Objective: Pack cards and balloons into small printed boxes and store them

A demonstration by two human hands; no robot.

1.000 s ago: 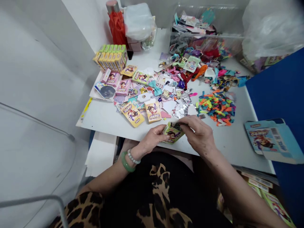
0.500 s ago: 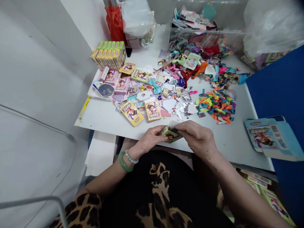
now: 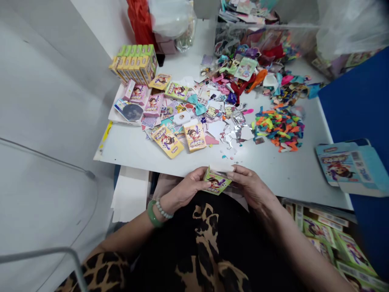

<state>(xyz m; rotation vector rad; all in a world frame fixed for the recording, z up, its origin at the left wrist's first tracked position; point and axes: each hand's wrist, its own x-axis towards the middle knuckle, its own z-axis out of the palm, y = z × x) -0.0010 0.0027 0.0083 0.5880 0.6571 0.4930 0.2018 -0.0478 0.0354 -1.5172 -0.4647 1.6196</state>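
Note:
A small green printed box is held between my two hands at the table's front edge. My left hand grips its left side, thumb on the printed front. At its upper right, the fingers of my right hand pinch the box's edge by the whitish top flap, which stands raised. What is inside the box cannot be made out. Just beyond lie a yellow printed card box and a second yellow box, amid loose stickers and paper pieces.
Boxes in yellow and green stand in rows at the back left. A pile of colourful balloons lies right of centre, below a heap of trinkets. A flattened blue box rests at the right edge. More green boxes sit below the table.
The green box has tilted so its printed front faces up more, and its flap shows raised. My right hand has moved down to the box's right edge. The view has shifted slightly.

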